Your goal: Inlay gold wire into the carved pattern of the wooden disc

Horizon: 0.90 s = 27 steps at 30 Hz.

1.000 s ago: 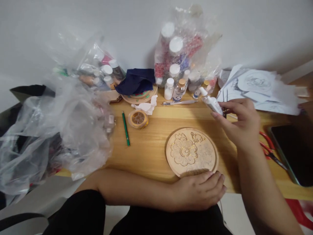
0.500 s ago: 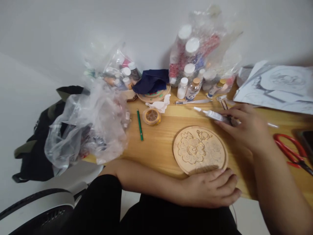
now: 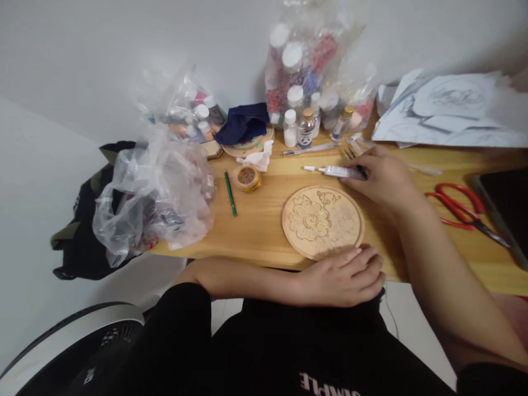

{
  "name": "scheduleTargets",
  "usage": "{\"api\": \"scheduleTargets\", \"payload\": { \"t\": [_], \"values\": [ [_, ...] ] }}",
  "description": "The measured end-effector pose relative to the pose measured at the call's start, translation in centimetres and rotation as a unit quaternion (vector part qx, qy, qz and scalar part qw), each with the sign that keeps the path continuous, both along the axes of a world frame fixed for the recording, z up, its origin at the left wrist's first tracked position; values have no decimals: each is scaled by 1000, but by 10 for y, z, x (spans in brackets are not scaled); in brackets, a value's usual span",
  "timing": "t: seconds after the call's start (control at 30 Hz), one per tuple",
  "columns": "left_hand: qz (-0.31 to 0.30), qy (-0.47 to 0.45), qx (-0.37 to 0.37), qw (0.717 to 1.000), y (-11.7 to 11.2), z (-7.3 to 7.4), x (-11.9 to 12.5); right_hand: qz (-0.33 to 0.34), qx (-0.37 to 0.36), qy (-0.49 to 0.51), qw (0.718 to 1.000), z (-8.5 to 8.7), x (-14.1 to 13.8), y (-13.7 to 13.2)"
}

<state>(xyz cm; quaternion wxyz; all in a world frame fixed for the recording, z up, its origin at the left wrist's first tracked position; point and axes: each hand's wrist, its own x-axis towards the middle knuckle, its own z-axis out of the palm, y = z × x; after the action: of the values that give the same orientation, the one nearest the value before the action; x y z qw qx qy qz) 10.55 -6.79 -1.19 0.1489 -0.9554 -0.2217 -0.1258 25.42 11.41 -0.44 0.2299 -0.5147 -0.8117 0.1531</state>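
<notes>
A round wooden disc [image 3: 303, 250] lies flat on the table, with a flower and smaller shapes outlined in gold and fainter pencil lines at its right. My left hand [image 3: 344, 278] rests palm down against its near edge, fingers loosely stretched. Beyond the disc, my right hand [image 3: 377, 173] closes thumb and forefinger about the tail of a silver-white glue tube [image 3: 333, 171], whose white nozzle cap points left. Dark tweezers [image 3: 350, 154] stick out by the forefinger; whether they are gripped too is hidden.
Red-handled scissors [image 3: 457, 206] and a dark tablet-like device [image 3: 507, 203] lie at the right. Drawings on paper [image 3: 449, 110] lean behind. Bottles [image 3: 305, 129] and bagged jars [image 3: 292, 58] stand at the back. A green pencil [image 3: 230, 192], wire spool [image 3: 247, 178] and plastic bag [image 3: 152, 192] are leftward.
The view has shifted, so the table appears higher and further left. My left hand has slid slightly off the disc, baring more pencil lines. My right hand stays at the tube's tail.
</notes>
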Motion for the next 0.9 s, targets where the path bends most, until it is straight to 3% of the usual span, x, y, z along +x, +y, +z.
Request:
{"api": "scheduleTargets", "payload": {
  "t": [0.07, 0.13, 0.27, 0.33, 0.5, 0.73, 0.9],
  "values": [
    [-18, -57, -12, 998, -3, 5, 0, -2, -12, 10, 1000, 1, -1, 0],
    [8, -143, -28, 989, -5, 11, -5, -18, -15, 26, 999, 2, -2, -1],
    [221, -227, -96, 944, 3, 24, -43, -55, 25, 110, 992, 9, -6, -3],
    [353, -234, -101, 900, 16, 29, -72, -75, 26, 194, 978, 13, -8, -5],
    [522, -231, -87, 816, 59, 34, -131, -137, 37, 338, 931, 21, -9, -9],
    [559, -238, -131, 783, 100, 26, -160, -164, 8, 411, 897, 19, -4, -6],
    [580, -297, -103, 751, 104, 47, -189, -180, -21, 429, 885, 20, -4, -6]
  ]
}}
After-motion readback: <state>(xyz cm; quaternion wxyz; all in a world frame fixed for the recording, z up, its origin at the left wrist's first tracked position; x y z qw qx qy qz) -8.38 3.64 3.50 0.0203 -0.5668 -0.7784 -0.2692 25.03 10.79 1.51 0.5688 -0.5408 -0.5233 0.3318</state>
